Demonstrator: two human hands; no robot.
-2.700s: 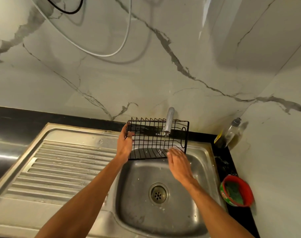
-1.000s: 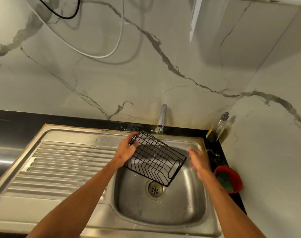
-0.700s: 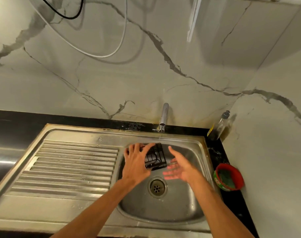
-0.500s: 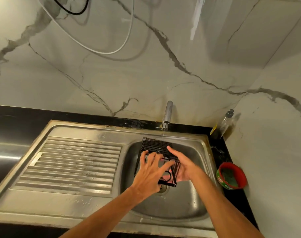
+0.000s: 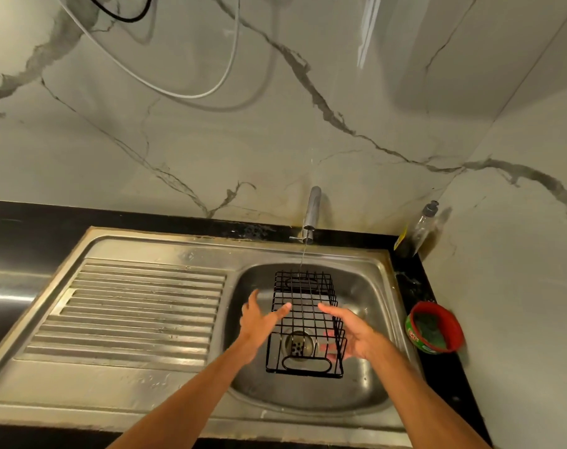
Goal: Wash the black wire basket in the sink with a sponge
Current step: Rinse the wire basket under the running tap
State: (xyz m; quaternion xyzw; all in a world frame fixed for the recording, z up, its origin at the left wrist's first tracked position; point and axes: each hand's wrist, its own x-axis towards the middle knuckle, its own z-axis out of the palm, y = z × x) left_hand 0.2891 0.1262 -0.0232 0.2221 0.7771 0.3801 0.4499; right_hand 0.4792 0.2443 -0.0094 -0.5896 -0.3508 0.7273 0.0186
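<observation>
Basket (image 5: 304, 322) standing in sink (image 5: 340, 254) over drain (image 5: 298, 343), under thin tap (image 5: 312, 209) stream. Left hand (image 5: 259, 322) and right hand (image 5: 353, 332) flanking it, fingers (image 5: 283, 308) straight and spread, gripping nothing; contact with wire unclear.

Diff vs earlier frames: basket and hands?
The black wire basket went from raised at the tap, gripped by the left hand, down into the sink basin over the drain. The left hand let go; it and the right hand now flank the basket, fingers spread. Tap, bottle and red tub unchanged.
</observation>
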